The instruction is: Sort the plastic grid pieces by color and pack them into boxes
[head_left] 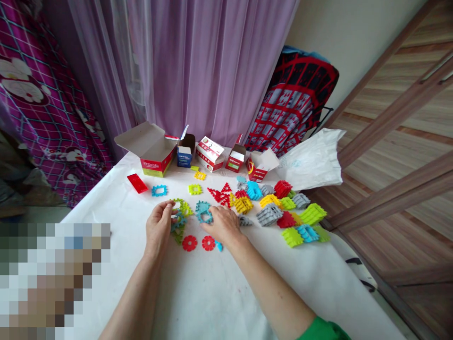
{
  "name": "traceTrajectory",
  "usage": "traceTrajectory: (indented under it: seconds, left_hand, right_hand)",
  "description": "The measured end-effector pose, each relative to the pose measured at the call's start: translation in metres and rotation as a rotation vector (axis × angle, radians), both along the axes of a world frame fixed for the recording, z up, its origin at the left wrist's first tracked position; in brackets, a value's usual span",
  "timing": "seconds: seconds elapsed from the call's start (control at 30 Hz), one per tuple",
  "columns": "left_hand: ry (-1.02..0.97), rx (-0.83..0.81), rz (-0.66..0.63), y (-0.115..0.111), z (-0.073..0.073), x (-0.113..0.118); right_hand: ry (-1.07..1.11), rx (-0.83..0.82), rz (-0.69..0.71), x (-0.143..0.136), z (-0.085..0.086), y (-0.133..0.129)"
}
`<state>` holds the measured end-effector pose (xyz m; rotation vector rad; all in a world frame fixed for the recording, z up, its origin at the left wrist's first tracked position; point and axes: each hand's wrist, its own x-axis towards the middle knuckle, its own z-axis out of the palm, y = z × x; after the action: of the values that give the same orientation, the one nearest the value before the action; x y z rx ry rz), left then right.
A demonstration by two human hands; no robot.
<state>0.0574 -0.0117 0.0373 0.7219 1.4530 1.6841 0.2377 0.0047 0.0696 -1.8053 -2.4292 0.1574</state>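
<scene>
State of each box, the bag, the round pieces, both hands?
Large red cardboard box: lid open
Blue cardboard box: open
White, red-printed cardboard box: looks closed
Small red cardboard box: open
Red, yellow cardboard box: flaps open
White creased bag: lying down
Red round plastic pieces: flat
Left hand: at green toothed plastic pieces, grip unclear
Right hand: fingers grasping teal toothed plastic piece

The toy pieces (269, 215) look like plastic with bumpy edges. The flat red piece (137, 183) looks shiny. The boxes (210, 153) look like card, the bag (311, 158) crinkly, the curtain (212, 56) cloth, the cupboard (406, 165) wooden.
</scene>
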Motion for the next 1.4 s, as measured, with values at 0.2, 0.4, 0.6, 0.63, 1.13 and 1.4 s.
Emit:
traceTrajectory:
  seconds: [0.2,0.4,0.6,0.63,1.13,1.4]
  left_hand:
    - [-0.011,-0.01,0.009,-0.001,0.003,-0.001]
    - [0.01,-0.009,-0.006,0.0,0.004,-0.001]
    - [0.023,-0.031,0.02,-0.001,0.007,0.0]
    - [0.023,-0.031,0.024,0.0,0.008,0.0]
    - [0.061,-0.007,0.023,-0.006,0.007,-0.004]
    - [0.029,-0.019,0.009,-0.004,0.007,-0.003]
  right_hand:
    - [-0.027,0.002,-0.034,-0.011,-0.002,-0.002]
    - [0.049,-0.012,-0.074,-0.005,0.016,-0.006]
    - [0.131,0.016,-0.098,0.017,0.017,-0.031]
    - [0.139,0.024,-0.123,0.02,0.015,-0.034]
    - [0.066,0.019,-0.194,0.007,0.007,-0.017]
    - [0.016,-0.056,-0.285,-0.01,0.007,-0.008]
